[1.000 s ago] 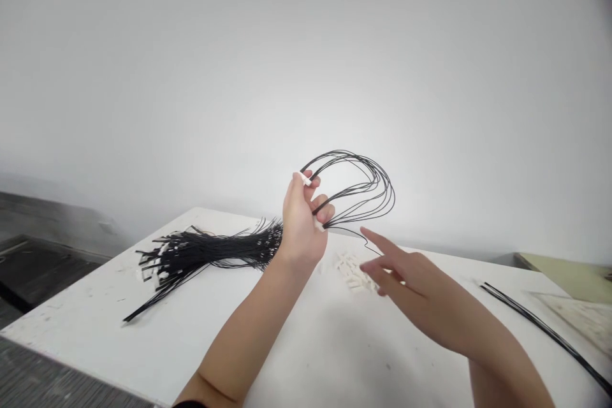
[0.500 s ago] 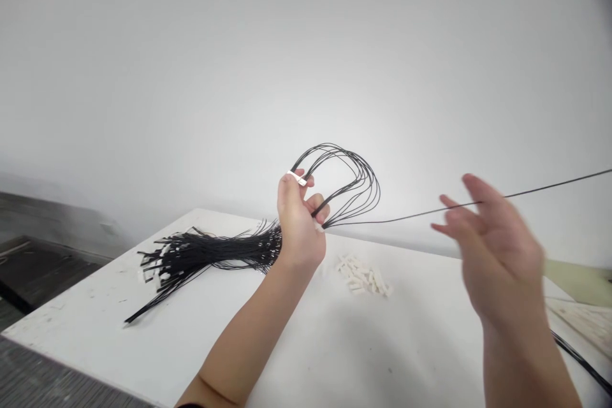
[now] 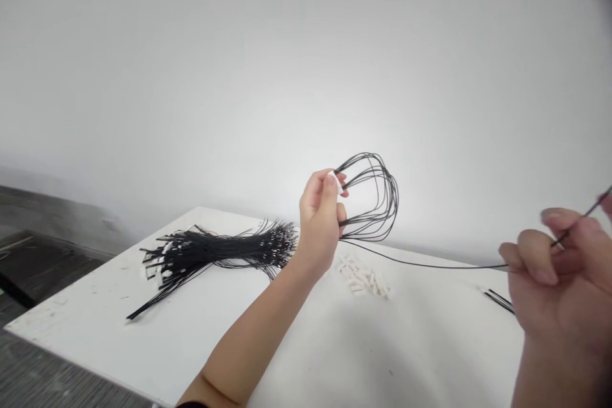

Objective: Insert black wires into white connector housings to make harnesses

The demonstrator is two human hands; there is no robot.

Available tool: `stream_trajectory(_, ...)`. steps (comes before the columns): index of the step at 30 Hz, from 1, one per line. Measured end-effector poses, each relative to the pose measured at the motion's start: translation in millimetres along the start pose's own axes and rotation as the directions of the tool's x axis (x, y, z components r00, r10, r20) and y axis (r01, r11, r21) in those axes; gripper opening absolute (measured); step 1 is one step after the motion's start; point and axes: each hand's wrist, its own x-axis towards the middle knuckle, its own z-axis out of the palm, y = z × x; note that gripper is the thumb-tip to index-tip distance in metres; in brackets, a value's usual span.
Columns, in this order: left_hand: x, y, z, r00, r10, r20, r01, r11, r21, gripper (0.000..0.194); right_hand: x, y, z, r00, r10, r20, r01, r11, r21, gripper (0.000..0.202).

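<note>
My left hand (image 3: 321, 220) is closed, with its thumb pressing a white connector (image 3: 336, 182) against the fingers. Thin black wires (image 3: 389, 188) leave the connector, loop out to the right and come back into the same hand. One single black wire (image 3: 421, 264) sags from there across to my right hand (image 3: 564, 280) at the right edge. The fingers of that hand curl around the wire, and its far end runs out of view. Beneath my left hand, a thick bundle of black wires (image 3: 224, 248) with white connectors at its left end lies on the white table (image 3: 210, 350).
A small pile of white plastic pieces (image 3: 363, 277) lies on the table below the loop. More black wires (image 3: 500, 301) lie near my right wrist. Behind the table stands a plain wall (image 3: 287, 76); the table's left edge borders the dark floor (image 3: 57, 363).
My right hand has moved right, and its spread fingers have curled around the single wire. That wire has gone from taut to sagging. My left hand has shifted right with the connector and loop.
</note>
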Motion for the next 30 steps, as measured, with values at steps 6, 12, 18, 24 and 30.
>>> stream_trajectory(6, -3, -6, -0.9, 0.995, 0.031, 0.092, -0.039, 0.995, 0.088, 0.019, -22, -51, 53, 0.964, 0.259, -0.067, -0.262, 0.964, -0.050, 0.017)
stream_trajectory(12, -5, -6, -0.1, 0.974, -0.007, 0.224, -0.021, 0.993, 0.120, 0.020, -39, -59, 71, 0.958, 0.230, 0.173, -0.196, 0.962, -0.190, 0.013)
stream_trajectory(18, -8, -4, 0.3, 0.957, -0.006, 0.289, -0.033, 0.991, 0.131, 0.022, -43, -61, 76, 0.972, 0.199, 0.123, -0.171, 0.963, -0.210, 0.014)
stream_trajectory(24, -8, -5, -0.5, 0.951, 0.020, 0.310, -0.068, 0.987, 0.145, 0.023, -42, -63, 75, 0.963, 0.244, 0.116, -0.217, 0.955, -0.201, 0.015)
stream_trajectory(30, -5, -9, -2.9, 0.933, 0.060, 0.355, -0.133, 0.973, 0.187, 0.027, -41, -65, 74, 0.915, 0.362, 0.177, -0.331, 0.926, -0.179, 0.024)
